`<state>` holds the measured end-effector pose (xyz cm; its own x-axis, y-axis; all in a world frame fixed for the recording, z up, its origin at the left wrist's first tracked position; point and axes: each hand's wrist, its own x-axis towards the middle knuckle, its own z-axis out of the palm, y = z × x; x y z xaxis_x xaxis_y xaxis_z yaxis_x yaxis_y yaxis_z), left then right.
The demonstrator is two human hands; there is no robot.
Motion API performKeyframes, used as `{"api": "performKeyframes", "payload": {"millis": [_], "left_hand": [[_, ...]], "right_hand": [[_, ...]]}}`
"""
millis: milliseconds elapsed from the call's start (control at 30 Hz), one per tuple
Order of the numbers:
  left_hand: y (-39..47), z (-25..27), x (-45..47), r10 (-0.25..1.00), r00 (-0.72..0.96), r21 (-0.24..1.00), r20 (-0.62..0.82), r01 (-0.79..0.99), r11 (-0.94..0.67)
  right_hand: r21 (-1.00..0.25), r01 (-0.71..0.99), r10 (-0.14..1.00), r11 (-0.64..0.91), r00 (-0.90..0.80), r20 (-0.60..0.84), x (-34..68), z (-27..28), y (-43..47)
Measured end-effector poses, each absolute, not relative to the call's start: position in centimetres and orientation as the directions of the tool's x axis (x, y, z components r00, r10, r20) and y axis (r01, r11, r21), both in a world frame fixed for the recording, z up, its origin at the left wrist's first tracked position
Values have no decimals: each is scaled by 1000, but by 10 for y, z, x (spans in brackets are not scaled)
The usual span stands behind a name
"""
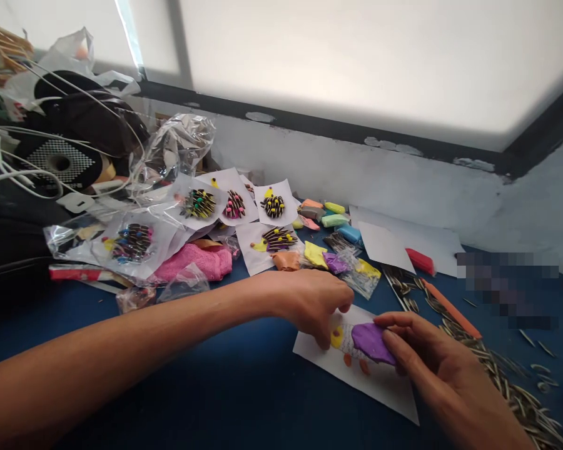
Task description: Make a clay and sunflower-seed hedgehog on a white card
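Both hands work over a white paper card that lies askew on the blue tabletop. Pinched between thumb and fingers of the right hand is a thin purple clay sheet, held by its right edge above the card's middle, beside a strip of pencilled marks. Left of those marks sits a yellow clay patch, with two orange clay ovals below. Whether the purple sheet's far edge rests on the paper or stands just clear of it, I cannot tell.

Good handling here likely means a light pinch, since soft clay would dent or stretch under a hard grip. Matching the left edge to the marks first, then smoothing toward the right, should avoid creases and keep the yellow patch clean. Steady pressure on the card would stop it sliding.

For pose, the left forearm reaches in from the left, wrist arched and fingers bent down at the card's upper left; the left hand shows nothing in its grasp, though its underside is hidden. Opposite, the right hand comes from the lower right, thumb uppermost, near scattered sunflower seeds.
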<state>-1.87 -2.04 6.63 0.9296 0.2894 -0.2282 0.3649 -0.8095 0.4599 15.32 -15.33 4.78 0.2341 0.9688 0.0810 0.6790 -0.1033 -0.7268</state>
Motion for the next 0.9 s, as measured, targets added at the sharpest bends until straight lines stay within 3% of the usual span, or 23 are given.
{"api": "performKeyframes", "payload": {"millis": [333,600,900], "left_hand": [[-20,69,-17,269,927,360,-263,353,-864],[-21,69,-16,267,923,354,-278,356,-865],[-21,66,-17,264,932,353,-248,340,-871]], "right_hand": [[-638,768,973,-58,188,137,156,42,-151],[-621,783,977,-27,153,151,150,40,-149],[-507,860,973,53,69,219,156,33,-149]]}}
